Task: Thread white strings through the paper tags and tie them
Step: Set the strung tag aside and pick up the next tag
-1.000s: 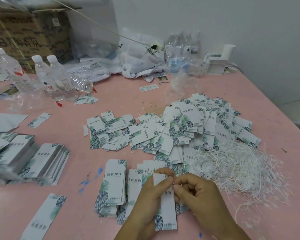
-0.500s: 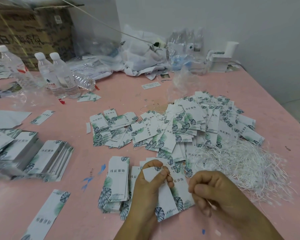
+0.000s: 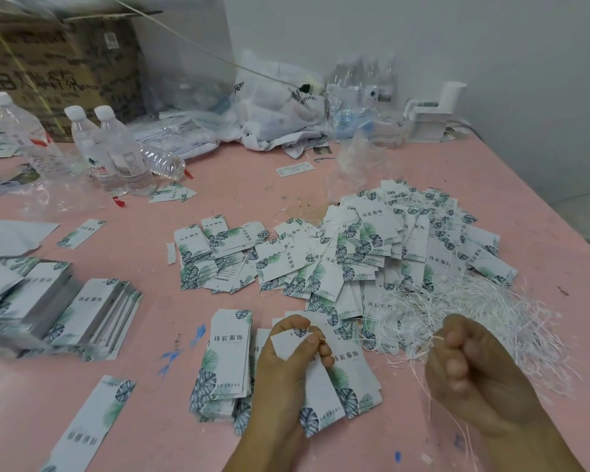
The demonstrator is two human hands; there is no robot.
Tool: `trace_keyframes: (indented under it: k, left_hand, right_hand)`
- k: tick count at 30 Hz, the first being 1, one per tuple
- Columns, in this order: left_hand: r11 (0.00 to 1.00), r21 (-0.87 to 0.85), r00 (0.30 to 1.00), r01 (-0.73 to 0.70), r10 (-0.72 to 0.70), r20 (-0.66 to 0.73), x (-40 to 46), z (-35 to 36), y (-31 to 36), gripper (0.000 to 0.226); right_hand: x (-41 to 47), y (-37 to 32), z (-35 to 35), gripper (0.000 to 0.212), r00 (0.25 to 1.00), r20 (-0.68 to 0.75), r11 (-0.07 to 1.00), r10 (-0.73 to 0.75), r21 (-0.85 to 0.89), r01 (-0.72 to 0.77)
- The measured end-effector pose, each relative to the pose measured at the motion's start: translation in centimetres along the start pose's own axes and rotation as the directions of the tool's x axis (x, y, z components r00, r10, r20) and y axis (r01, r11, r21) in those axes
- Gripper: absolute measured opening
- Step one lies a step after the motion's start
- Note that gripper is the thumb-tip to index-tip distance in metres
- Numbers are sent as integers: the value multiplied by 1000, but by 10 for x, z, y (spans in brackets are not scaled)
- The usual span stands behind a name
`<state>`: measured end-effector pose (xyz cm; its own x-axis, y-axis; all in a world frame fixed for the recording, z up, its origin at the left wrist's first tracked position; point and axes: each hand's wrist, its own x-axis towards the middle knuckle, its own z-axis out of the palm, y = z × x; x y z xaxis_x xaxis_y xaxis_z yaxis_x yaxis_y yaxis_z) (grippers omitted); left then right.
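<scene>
The left hand [image 3: 286, 362] pinches a paper tag [image 3: 315, 386] near its top corner, above the pink desk [image 3: 218, 185]. The right hand [image 3: 474, 373], well apart from it, curls its fingers [image 3: 457, 338] round a white string [image 3: 426, 379] beside the string pile [image 3: 457, 311].

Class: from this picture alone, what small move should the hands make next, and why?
Probably draw the right hand further away, pulling the white string through. The left hand pinches the paper tag near its top, and the string trails from the right grip, not yet tied.
</scene>
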<state>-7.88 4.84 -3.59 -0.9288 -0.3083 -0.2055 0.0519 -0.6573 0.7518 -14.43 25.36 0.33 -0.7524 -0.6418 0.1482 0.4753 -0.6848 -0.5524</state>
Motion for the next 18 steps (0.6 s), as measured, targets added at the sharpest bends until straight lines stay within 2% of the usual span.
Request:
trace_keyframes:
  k: [2, 3, 5, 7, 8, 10, 12, 15, 18]
  left_hand:
    - [998, 65, 1000, -24, 25, -12, -2, 2, 0, 20]
    - [993, 108, 999, -37, 39, -19, -2, 1, 0, 25]
    - [982, 182, 998, -47, 52, -22, -4, 1, -2, 32]
    - [972, 231, 999, -49, 49, 7, -7, 3, -3, 31]
    - [968, 245, 999, -49, 43, 27, -9, 4, -3, 28]
    - [957, 285, 997, -55, 38, 64, -12, 7, -4, 19]
    - [947, 315, 995, -61, 33, 92, -14, 8, -5, 14]
    - [942, 333, 996, -35, 6, 89, -14, 8, -7, 21]
    - [980, 184, 994, 78, -92, 66, -13, 11, -6, 31]
  right_hand:
    - [7, 4, 0, 17, 1000, -20, 999, -2, 34, 3]
    - [10, 5, -3, 12, 996, -86, 999, -36, -4, 36]
    - [12, 4, -7, 20, 935, -301, 969, -187, -211, 126]
    - [16, 5, -11, 3, 876, -393, 948, -280, -256, 188]
    - [16, 5, -16, 14, 853, -423, 945, -305, -248, 214]
    - [15, 6, -19, 20, 817, -494, 951, -296, -228, 207]
    - [14, 6, -19, 19, 807, -510, 952, -297, -227, 206]
    - [15, 8, -13, 19, 804, -507, 945, -311, -256, 204]
    - [15, 12, -10, 20, 814, -499, 935, -297, -324, 143]
